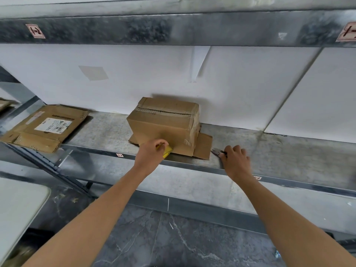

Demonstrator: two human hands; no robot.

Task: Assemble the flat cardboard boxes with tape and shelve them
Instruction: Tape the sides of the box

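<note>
Your left forearm and right forearm reach up from 6 o'clock, over the dark floor, toward the metal shelf.

Your left hand sits at the shelf's front lip, fingers curled round a yellow object. It may be the tape, but too much of it is hidden to say. The hand is right against the near face of the box, probably so the object can be parked beside it or the box nudged back.

Your right hand, at 3 o'clock of the left one, pinches a small tool with a metal tip, a cutter or scissors. The tip points toward the box's flap, and the tool lies low on the shelf as if being set down.

The box stands at 12 o'clock near the white back wall. Its taped seam faces up and its loose flaps are splayed on the shelf, so it looks to rest on its open end, shelved.

Flat cardboard with a label lies at 10 o'clock, well apart from the box and still to be built. A white surface shows at 8 o'clock.
</note>
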